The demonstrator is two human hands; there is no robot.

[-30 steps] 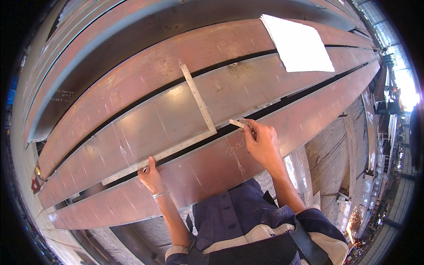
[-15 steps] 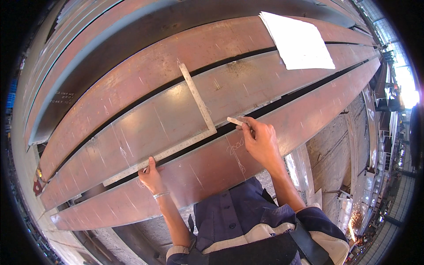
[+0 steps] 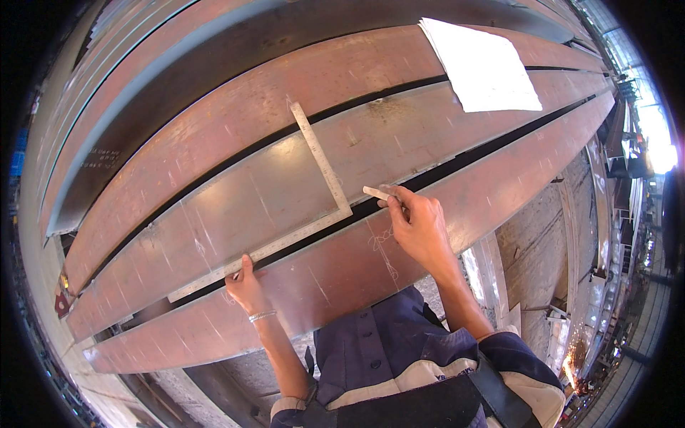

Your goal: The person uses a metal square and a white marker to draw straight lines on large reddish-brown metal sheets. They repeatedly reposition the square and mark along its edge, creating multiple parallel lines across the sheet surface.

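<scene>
Already some chalk scrawl shows on the nearest rusty steel plate (image 3: 457, 214), just under the right hand (image 3: 421, 232), so marking looks partly done. That hand's fingers pinch a white chalk stick (image 3: 376, 192), its tip near the corner of the steel square (image 3: 325, 214). The square lies flat on the middle plate (image 3: 285, 192), its long arm pressed down by the left hand (image 3: 247, 285), fingers together. Any line along the square seems not yet drawn. White paper (image 3: 485, 68) rests farther off.
</scene>
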